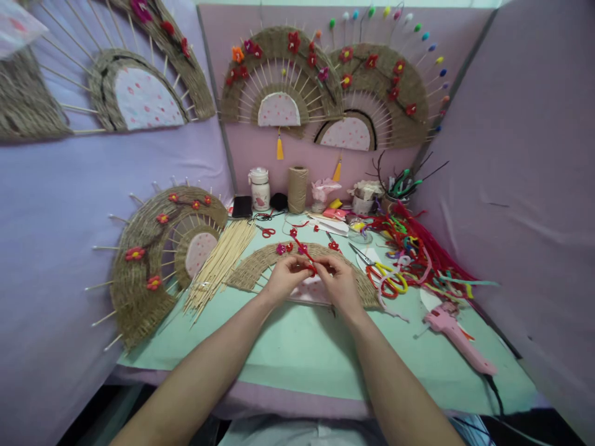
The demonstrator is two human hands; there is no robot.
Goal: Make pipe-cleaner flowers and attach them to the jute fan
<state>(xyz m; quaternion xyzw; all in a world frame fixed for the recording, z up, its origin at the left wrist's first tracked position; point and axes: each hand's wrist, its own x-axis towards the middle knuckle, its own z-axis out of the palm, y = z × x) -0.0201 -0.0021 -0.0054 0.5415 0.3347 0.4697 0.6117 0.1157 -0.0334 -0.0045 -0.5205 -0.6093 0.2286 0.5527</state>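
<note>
My left hand and my right hand meet above the middle of a twine-woven fan lying on the table. Between the fingertips of both is a red pipe cleaner, bent at the pinch, with its free end reaching up and away from me. Under the hands, part of the fan's white dotted half-round centre shows. Small red and magenta flowers rest along the fan's upper band, among them a red flower right of the hands.
Bamboo sticks lie left. Yellow-handled scissors, a heap of pipe cleaners and a pink glue gun with its cord lie right. A twine roll and a white bottle stand behind. Another fan leans left.
</note>
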